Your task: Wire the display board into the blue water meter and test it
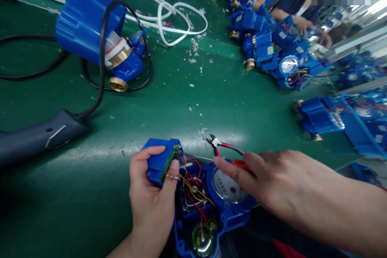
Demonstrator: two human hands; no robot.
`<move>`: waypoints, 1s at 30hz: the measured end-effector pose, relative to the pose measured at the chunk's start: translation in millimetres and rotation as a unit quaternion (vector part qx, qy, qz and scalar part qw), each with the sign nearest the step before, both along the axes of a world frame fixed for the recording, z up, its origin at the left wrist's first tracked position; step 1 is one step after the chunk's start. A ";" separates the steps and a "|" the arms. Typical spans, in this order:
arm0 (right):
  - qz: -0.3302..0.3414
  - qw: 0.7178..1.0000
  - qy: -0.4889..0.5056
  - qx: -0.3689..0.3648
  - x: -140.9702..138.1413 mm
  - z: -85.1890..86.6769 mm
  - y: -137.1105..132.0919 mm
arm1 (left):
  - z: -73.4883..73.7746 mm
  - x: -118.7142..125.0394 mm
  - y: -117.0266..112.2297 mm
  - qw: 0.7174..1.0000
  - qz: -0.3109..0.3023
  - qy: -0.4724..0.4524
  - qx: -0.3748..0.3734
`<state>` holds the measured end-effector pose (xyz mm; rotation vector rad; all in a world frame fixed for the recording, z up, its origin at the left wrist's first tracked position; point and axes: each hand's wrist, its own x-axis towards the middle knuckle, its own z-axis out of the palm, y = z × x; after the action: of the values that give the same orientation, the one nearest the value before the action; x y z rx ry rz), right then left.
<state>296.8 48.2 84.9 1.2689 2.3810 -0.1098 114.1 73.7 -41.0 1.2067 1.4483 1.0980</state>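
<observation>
My left hand [157, 185] grips a blue plastic box [159, 151] whose open side shows the edge of a green circuit board [169, 161]. In my right hand [266, 169] is a screwdriver [240, 164] with an orange handle; its thin shaft points left and its tip is at the board's edge. Red, black and yellow wires run from the box into an opened blue water meter [223, 219] at the table's near edge. A round dial [229, 184] and a round green-rimmed part [202, 240] show in the meter. Cutting pliers [215, 142] with red and grey handles lie just beyond it.
Another blue meter [87, 28] stands at the left behind a black cable, near a dark tool handle [45, 135]. A white cable [181, 20] loops at the back among scraps. Several blue meters [266, 44] line the right side, where co-workers' hands [305, 26] are busy.
</observation>
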 end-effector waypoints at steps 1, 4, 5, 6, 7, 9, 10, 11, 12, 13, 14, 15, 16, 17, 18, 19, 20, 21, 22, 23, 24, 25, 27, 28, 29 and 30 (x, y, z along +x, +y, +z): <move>-0.047 0.998 0.029 -0.022 -1.0 0.3 0.7 | 0.5 0.1 0.0 1.000 -0.001 0.002 -0.001; -0.253 0.937 0.178 -0.165 -5.6 2.7 7.9 | 0.7 0.0 -0.2 1.000 -0.003 0.003 -0.001; -0.299 0.908 0.213 -0.202 -6.6 3.6 10.8 | 0.4 -0.2 -0.3 1.000 -0.004 0.001 -0.004; -0.319 0.893 0.228 -0.220 -6.7 4.3 13.2 | -0.2 -0.3 -0.3 1.000 -0.004 0.000 -0.005; -0.319 0.894 0.223 -0.225 -6.1 4.9 15.0 | -1.0 -0.5 -0.2 1.000 -0.003 -0.001 -0.006; -0.276 0.925 0.180 -0.188 -3.2 5.3 15.7 | -2.7 -0.7 0.7 1.000 -0.006 -0.006 -0.003; -0.247 0.943 0.156 -0.162 -1.4 5.2 14.8 | -3.6 -1.0 1.6 1.000 -0.009 -0.011 -0.002; -0.217 0.956 0.138 -0.138 0.2 5.0 13.2 | -4.5 -1.4 2.7 1.000 -0.014 -0.016 -0.004; -0.192 0.966 0.125 -0.117 1.5 4.6 11.4 | -5.3 -2.1 4.0 0.999 -0.020 -0.023 -0.012; -0.172 0.973 0.115 -0.098 2.4 4.2 9.4 | -5.9 -3.2 5.3 0.999 -0.025 -0.032 -0.028; -0.154 0.979 0.108 -0.079 2.7 3.6 7.6 | -6.4 -4.8 6.2 0.997 -0.028 -0.042 -0.050; -0.137 0.983 0.103 -0.062 2.6 3.0 6.3 | -6.8 -6.8 6.6 0.995 -0.031 -0.057 -0.077; -0.124 0.986 0.098 -0.052 2.2 2.3 5.5 | -7.0 -9.2 6.2 0.990 -0.036 -0.082 -0.111; -0.115 0.988 0.096 -0.046 1.8 1.6 5.4 | -7.2 -11.9 4.9 0.981 -0.041 -0.121 -0.144; -0.109 0.989 0.093 -0.046 1.4 1.0 6.0 | -7.3 -14.7 2.9 0.969 -0.043 -0.171 -0.171; -0.106 0.989 0.093 -0.049 1.2 0.5 7.2 | -7.4 -17.3 0.3 0.954 -0.041 -0.228 -0.192; -0.107 0.988 0.092 -0.056 1.3 0.0 8.7 | -7.6 -19.6 -2.5 0.937 -0.032 -0.280 -0.206; -0.110 0.988 0.091 -0.064 1.8 -0.3 10.2 | -7.8 -21.4 -5.0 0.922 -0.018 -0.321 -0.213; -0.112 0.987 0.094 -0.070 2.6 -0.6 11.6 | -8.2 -22.7 -7.0 0.912 -0.001 -0.345 -0.221; -0.114 0.986 0.100 -0.076 3.7 -0.9 12.6 | -8.6 -23.4 -8.1 0.907 0.020 -0.355 -0.227; -0.118 0.984 0.110 -0.078 5.3 -1.3 13.0 | -9.0 -23.7 -8.3 0.905 0.042 -0.354 -0.234; -0.124 0.981 0.126 -0.077 7.1 -1.8 12.8 | -9.4 -23.9 -7.7 0.904 0.067 -0.348 -0.239; -0.139 0.974 0.170 -0.065 11.7 -3.4 10.9 | -9.6 -24.4 -5.3 0.901 0.115 -0.340 -0.243; -0.148 0.969 0.189 -0.058 14.3 -4.5 9.4 | -9.1 -25.2 -4.2 0.898 0.128 -0.339 -0.249; -0.155 0.964 0.208 -0.048 17.0 -5.7 7.8 | -8.2 -26.3 -3.7 0.894 0.129 -0.341 -0.261; -0.160 0.960 0.225 -0.039 19.5 -7.0 6.3 | -6.6 -27.8 -3.8 0.887 0.119 -0.345 -0.281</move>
<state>316.3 54.5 77.9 1.7310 2.4700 -0.6485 86.3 69.9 -47.7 0.1809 1.2201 1.0140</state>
